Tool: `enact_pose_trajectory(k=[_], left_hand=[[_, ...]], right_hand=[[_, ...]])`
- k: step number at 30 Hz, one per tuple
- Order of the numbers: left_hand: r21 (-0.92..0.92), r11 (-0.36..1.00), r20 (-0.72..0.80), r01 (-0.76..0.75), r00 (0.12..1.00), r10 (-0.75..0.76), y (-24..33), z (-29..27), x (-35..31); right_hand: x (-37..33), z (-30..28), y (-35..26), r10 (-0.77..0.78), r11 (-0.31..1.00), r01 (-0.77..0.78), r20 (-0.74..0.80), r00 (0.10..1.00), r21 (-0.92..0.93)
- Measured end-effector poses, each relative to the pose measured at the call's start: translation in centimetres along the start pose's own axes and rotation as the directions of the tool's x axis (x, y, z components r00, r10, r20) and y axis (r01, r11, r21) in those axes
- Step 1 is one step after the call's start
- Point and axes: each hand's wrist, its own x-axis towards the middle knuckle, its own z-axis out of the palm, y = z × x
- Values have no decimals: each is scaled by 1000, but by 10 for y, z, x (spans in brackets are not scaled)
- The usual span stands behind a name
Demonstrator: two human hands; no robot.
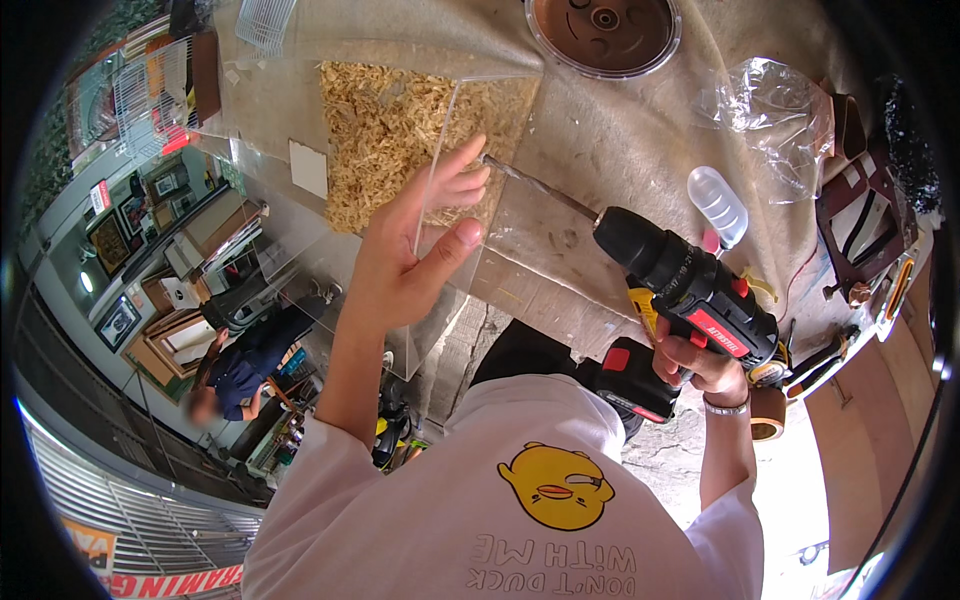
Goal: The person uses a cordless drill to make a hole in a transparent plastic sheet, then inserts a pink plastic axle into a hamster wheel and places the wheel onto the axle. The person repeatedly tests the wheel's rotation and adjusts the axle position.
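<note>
In my right hand (700, 362) is a black and red cordless drill (690, 290), gripped by its handle. A long drill bit (545, 187) points from its chuck to the upper left. The bit's tip is close to the fingertips of my left hand (425, 235). That hand is around the upright edge of a clear plastic box (440, 150), fingers and thumb reaching past the edge. Pale wood shavings (385, 125) show through and behind the clear panels. Whether the tip touches the plastic, I cannot tell.
A beige cloth (590, 130) covers the worktable. On it are a round brown disc with a clear rim (605, 30), crumpled clear wrap (770, 110), a clear oval container (717, 205) and a small white square (308, 167). Pliers (825, 365) lie at the right edge. Another person (240, 370) is at far left.
</note>
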Motion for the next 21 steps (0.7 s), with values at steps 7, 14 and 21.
enact_pose_trajectory(k=[7, 14, 21], left_hand=[[7, 1000, 1, 8, 1000, -8, 2, 0, 1], [2, 1000, -4, 27, 1000, -27, 4, 2, 1], [13, 1000, 2, 8, 1000, -8, 2, 1, 1]], right_hand=[[1, -2, 4, -18, 1000, 18, 16, 1000, 19], [1, -2, 1, -32, 999, 33, 30, 999, -39], [3, -1, 2, -24, 1000, 25, 33, 999, -7]])
